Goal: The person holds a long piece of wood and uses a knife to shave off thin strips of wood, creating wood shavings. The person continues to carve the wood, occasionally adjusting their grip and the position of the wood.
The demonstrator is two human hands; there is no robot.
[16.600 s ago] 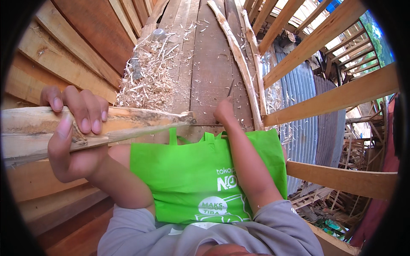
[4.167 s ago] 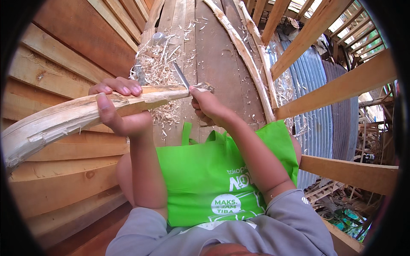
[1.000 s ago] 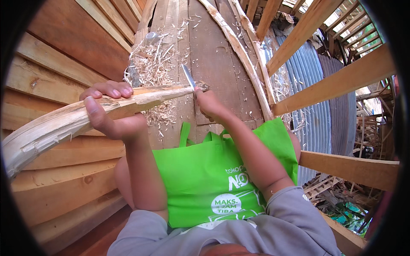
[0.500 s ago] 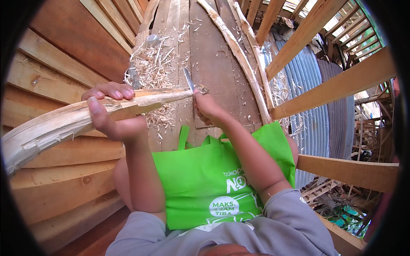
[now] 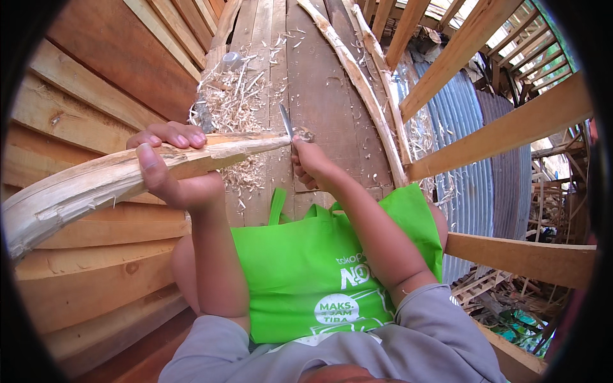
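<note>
A long, pale, peeled branch runs from the left edge toward the middle, its carved part narrowing to the right. My left hand grips it, fingers over the far side and thumb on the near side. My right hand is closed round the handle of a knife, whose blade points away from me and rests against the narrow end of the branch. The handle is hidden in my fist. A green cloth bag with white print lies across my lap, under both forearms.
Wood shavings and a clear cup lie on the plank floor ahead. Two peeled poles stretch along its right side, beside a wooden railing. Corrugated metal sheets lie beyond. A plank wall rises on the left.
Almost nothing differs. The whole view has shifted slightly, and both hands keep their holds, with the knife blade still at the branch's narrow end.
</note>
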